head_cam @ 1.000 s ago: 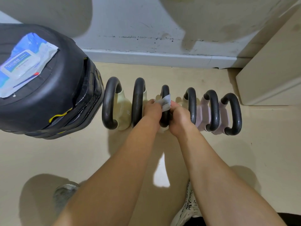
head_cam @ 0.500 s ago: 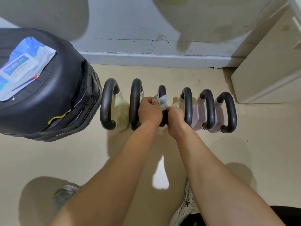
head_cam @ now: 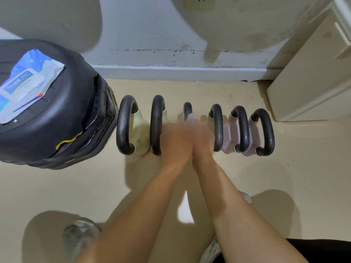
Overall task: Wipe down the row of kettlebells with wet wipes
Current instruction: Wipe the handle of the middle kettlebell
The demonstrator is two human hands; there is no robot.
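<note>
Several kettlebells with black handles stand in a row on the floor by the wall; the left ones are cream (head_cam: 140,133), the right ones pale pink (head_cam: 229,133). My left hand (head_cam: 175,141) and my right hand (head_cam: 203,137) are pressed together over the third kettlebell's handle (head_cam: 187,109), both blurred. A white wet wipe (head_cam: 189,117) shows just above my fingers, wrapped on that handle. Which hand holds the wipe is hidden by the blur. The lower part of the handle is covered by my hands.
A pack of wet wipes (head_cam: 24,84) lies on top of a black stack of padded gear (head_cam: 62,118) at the left. A beige cabinet (head_cam: 311,82) stands at the right. The white baseboard (head_cam: 171,73) runs behind the row. My shoes (head_cam: 79,236) are below.
Both hands slid down the third handle toward me and came together; the wipe now peeks out above them instead of between them.
</note>
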